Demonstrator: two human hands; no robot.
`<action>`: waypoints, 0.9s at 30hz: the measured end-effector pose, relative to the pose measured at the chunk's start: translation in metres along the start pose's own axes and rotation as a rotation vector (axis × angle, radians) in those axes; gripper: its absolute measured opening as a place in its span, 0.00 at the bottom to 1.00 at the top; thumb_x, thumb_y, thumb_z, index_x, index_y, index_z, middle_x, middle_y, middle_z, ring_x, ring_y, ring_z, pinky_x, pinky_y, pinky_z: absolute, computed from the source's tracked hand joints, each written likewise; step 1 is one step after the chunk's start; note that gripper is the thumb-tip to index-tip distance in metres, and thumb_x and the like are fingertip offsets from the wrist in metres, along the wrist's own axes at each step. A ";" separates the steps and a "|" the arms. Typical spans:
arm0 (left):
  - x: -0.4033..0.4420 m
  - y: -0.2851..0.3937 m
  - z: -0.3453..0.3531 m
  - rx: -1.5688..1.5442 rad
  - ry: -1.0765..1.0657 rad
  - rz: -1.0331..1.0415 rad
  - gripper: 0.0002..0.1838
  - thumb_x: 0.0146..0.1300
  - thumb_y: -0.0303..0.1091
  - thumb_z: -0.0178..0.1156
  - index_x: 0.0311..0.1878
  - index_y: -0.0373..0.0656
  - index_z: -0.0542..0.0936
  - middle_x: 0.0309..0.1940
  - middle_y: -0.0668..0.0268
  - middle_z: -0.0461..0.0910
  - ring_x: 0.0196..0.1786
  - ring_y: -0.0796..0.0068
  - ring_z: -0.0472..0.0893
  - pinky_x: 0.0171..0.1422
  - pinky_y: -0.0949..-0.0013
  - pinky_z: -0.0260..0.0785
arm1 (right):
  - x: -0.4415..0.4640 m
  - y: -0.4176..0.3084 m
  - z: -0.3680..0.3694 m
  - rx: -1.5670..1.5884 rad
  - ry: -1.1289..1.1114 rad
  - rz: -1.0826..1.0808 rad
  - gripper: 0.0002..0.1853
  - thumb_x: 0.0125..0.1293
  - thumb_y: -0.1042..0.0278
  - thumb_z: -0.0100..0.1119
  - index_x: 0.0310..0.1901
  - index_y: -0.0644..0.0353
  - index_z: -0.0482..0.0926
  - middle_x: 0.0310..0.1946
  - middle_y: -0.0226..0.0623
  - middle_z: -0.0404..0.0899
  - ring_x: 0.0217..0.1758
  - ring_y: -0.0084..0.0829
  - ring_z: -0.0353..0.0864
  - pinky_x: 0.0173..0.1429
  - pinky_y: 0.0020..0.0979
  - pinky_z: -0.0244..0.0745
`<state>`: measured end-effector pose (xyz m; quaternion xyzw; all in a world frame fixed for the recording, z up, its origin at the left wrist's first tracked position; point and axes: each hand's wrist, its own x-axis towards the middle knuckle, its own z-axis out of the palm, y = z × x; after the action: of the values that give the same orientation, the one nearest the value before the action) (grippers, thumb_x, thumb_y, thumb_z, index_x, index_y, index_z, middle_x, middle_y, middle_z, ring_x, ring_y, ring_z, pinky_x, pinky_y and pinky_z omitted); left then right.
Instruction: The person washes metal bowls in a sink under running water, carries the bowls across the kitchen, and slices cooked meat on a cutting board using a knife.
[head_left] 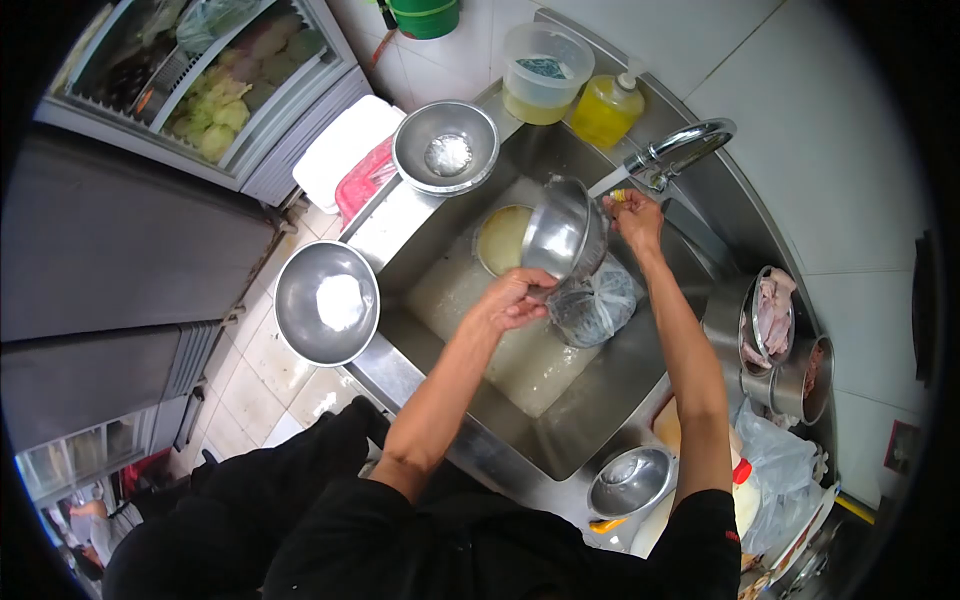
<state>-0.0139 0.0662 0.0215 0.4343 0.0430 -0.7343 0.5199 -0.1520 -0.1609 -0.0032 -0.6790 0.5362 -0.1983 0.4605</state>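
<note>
Metal bowl (556, 238) tilts just beyond the left hand (513, 300), rim in that grip (shiny, round); the right hand's grip (634, 218), near the tap (668, 146), I cannot tell.

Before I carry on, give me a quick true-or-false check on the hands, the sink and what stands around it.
1. The left hand holds the tilted metal bowl by its edge. True.
2. The right hand is pressed against the sink's bottom. False: the right hand is raised near the faucet.
3. The bottle of yellow liquid stands beside the clear plastic tub. True.
4. The plastic bag lies on the floor. False: the plastic bag is inside the sink.
5. Raw meat sits in a container beyond the right forearm. True.
</note>
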 end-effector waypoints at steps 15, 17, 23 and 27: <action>-0.054 0.171 -0.057 0.909 0.923 0.646 0.24 0.58 0.45 0.68 0.37 0.25 0.83 0.20 0.56 0.82 0.18 0.69 0.83 0.25 0.68 0.74 | -0.003 -0.002 0.037 -0.511 0.578 -0.675 0.18 0.59 0.69 0.61 0.51 0.63 0.76 0.58 0.53 0.74 0.62 0.57 0.71 0.68 0.49 0.66; -0.089 0.154 -0.062 0.973 1.023 0.793 0.24 0.58 0.48 0.70 0.39 0.29 0.85 0.21 0.58 0.83 0.19 0.71 0.83 0.28 0.70 0.75 | 0.032 0.016 0.012 -0.734 0.566 -0.747 0.15 0.59 0.67 0.61 0.47 0.63 0.77 0.55 0.53 0.77 0.60 0.55 0.74 0.66 0.50 0.68; -0.215 0.081 -0.177 1.266 1.636 0.828 0.28 0.58 0.53 0.69 0.53 0.39 0.83 0.47 0.51 0.85 0.50 0.56 0.84 0.54 0.58 0.75 | 0.076 0.015 -0.029 -0.707 0.203 -0.467 0.17 0.60 0.67 0.65 0.50 0.61 0.77 0.39 0.45 0.84 0.50 0.49 0.82 0.58 0.44 0.74; -0.236 0.033 -0.221 0.796 1.349 0.393 0.34 0.60 0.51 0.68 0.55 0.26 0.77 0.37 0.46 0.84 0.34 0.60 0.86 0.33 0.62 0.81 | 0.068 0.034 -0.022 0.272 0.490 -0.275 0.24 0.60 0.67 0.71 0.54 0.65 0.73 0.44 0.44 0.83 0.51 0.39 0.82 0.58 0.35 0.75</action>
<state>0.1629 0.3367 0.0581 0.9362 0.0056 -0.1695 0.3079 -0.1639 -0.2322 -0.0355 -0.6092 0.5029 -0.4864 0.3733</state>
